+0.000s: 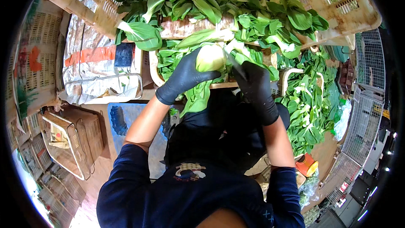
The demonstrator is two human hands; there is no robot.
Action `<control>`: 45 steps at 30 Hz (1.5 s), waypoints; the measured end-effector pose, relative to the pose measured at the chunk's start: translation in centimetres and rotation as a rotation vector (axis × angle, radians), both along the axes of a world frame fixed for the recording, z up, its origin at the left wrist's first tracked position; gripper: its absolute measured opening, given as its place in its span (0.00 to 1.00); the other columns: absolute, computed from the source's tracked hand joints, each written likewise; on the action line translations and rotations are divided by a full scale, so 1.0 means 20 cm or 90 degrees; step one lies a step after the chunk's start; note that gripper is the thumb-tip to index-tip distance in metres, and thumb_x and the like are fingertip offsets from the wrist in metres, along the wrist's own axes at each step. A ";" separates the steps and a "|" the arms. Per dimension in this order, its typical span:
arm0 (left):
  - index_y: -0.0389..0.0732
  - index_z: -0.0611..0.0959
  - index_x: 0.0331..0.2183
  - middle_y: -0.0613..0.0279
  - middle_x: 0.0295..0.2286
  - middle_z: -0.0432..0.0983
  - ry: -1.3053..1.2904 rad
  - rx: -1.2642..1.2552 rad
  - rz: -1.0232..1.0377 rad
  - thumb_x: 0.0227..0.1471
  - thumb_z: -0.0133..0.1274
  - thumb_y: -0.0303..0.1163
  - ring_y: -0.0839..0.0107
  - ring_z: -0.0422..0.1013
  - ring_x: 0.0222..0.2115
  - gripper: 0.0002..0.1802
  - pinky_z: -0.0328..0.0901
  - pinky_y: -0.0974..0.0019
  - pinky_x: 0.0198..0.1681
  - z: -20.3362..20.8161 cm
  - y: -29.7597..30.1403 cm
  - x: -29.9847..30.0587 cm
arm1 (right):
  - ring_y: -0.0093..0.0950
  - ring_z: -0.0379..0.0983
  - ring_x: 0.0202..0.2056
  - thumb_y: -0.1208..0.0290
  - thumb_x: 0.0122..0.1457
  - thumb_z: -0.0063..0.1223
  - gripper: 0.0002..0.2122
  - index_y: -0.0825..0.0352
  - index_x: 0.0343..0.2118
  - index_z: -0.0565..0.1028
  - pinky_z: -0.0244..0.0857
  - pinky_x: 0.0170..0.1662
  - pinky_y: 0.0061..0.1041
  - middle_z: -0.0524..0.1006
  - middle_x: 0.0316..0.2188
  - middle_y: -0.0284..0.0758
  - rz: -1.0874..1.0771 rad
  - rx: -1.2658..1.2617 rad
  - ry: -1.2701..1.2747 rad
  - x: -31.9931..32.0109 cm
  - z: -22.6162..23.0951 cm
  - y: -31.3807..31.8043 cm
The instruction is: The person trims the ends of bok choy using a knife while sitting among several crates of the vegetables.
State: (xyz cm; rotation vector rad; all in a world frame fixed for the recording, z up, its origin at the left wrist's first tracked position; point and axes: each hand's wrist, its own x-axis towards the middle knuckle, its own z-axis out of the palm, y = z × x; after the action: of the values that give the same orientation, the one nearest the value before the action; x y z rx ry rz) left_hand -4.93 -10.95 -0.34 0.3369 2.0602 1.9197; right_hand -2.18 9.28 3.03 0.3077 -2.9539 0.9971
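Observation:
My left hand (184, 74), in a black glove, is closed around a head of bok choy (211, 58), its pale base turned up and a green leaf hanging below. Close on the right, my right hand (256, 85), also gloved in black, is curled around a knife (236, 66). The grey blade points up beside the base of the bok choy; whether it touches cannot be made out, and the handle is hidden in the fist. Beneath both hands, a crate (155, 72) holds loose green leaves (167, 62).
Ahead, a large tilted crate (358, 4) holds heaped bok choy (202, 4). A leaf pile (310, 109) lies on the right, near an orange container (306, 165). On the left are a covered crate (95, 71) with a dark phone-like slab (124, 55), a blue board (139, 122) and another crate (86, 133).

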 end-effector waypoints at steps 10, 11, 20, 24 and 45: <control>0.33 0.72 0.42 0.55 0.34 0.74 0.004 -0.052 -0.027 0.32 0.64 0.35 0.68 0.70 0.34 0.33 0.63 0.66 0.41 0.02 -0.14 0.09 | 0.41 0.71 0.22 0.61 0.47 0.50 0.09 0.60 0.19 0.72 0.63 0.24 0.36 0.72 0.18 0.39 0.102 0.196 0.005 -0.11 -0.16 -0.06; 0.33 0.72 0.42 0.55 0.34 0.74 -0.017 -0.023 -0.036 0.33 0.65 0.35 0.69 0.70 0.35 0.33 0.63 0.66 0.42 0.02 -0.15 0.10 | 0.42 0.70 0.23 0.65 0.48 0.49 0.08 0.61 0.19 0.73 0.63 0.25 0.37 0.72 0.19 0.41 0.167 0.074 0.054 -0.17 -0.30 0.08; 0.32 0.56 0.53 0.53 0.46 0.63 0.043 0.085 0.038 0.47 0.55 0.44 0.67 0.60 0.47 0.40 0.54 0.66 0.52 -0.07 -0.18 0.09 | 0.19 0.65 0.32 0.74 0.47 0.58 0.17 0.69 0.42 0.69 0.62 0.38 0.20 0.71 0.32 0.29 0.075 -0.445 -0.155 -0.06 -0.04 -0.28; 0.33 0.60 0.52 0.56 0.48 0.62 -0.005 0.143 -0.030 0.52 0.47 0.45 0.68 0.58 0.49 0.33 0.50 0.66 0.54 -0.03 -0.21 0.02 | 0.20 0.66 0.32 0.77 0.45 0.60 0.24 0.69 0.47 0.65 0.63 0.36 0.18 0.71 0.33 0.30 0.126 -0.372 -0.045 -0.15 -0.10 -0.28; 0.36 0.58 0.55 0.53 0.50 0.61 -0.101 0.112 0.008 0.57 0.37 0.48 0.68 0.58 0.51 0.32 0.51 0.68 0.54 -0.03 -0.17 -0.04 | 0.27 0.69 0.30 0.61 0.45 0.60 0.24 0.70 0.42 0.68 0.64 0.36 0.24 0.72 0.29 0.35 0.079 -0.286 0.039 -0.17 -0.14 -0.33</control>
State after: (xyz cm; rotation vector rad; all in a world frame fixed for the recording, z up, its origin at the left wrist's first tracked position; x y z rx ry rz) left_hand -5.79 -14.42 -0.96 0.2034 1.8040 2.0695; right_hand -5.64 2.77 0.20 0.4985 -2.5816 1.5871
